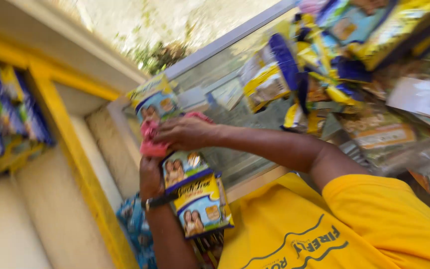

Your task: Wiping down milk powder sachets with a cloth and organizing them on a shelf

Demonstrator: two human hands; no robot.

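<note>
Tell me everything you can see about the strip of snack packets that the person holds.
The strip of snack packets is a chain of small glossy packets, joined end to end, yellow and blue with pictures of faces and biscuits. It looks like thin plastic foil. At least three packets show; the picture is tilted and blurred. The left hand holds the strip near a middle packet, and the right hand lies across it, pressing a pink cloth against it. One end reaches towards the glass pane.

Blue and yellow snack packets [319, 60] hung in a cluster at the far right, a yellow wooden frame [75, 149] ran down the left, and more blue packets [11, 114] hung beyond it
</note>
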